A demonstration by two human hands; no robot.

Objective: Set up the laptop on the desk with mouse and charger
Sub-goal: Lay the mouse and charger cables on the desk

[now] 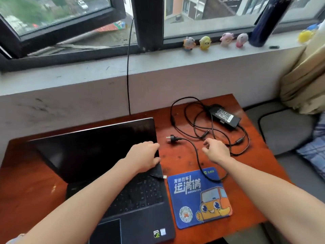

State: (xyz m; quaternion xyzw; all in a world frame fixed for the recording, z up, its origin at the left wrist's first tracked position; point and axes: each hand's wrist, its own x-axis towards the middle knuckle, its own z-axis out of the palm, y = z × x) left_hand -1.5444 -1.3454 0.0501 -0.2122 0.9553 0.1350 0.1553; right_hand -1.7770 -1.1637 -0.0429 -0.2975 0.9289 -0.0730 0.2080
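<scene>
A black laptop lies open on the reddish-brown desk, its screen dark and tilted far back. My left hand grips the right edge of the lid near the hinge. The charger brick rests at the desk's far right with its black cable looped loosely around it. The wall plug lies just right of the laptop. My right hand hovers above the cable loops, fingers apart and empty. A blue mouse pad with an orange cartoon van sits right of the keyboard. No mouse is in view.
A grey windowsill behind the desk carries several small toy figures and a dark blue bottle. A thin black wire hangs from the open window down behind the desk. A grey chair and beige cloth stand at the right.
</scene>
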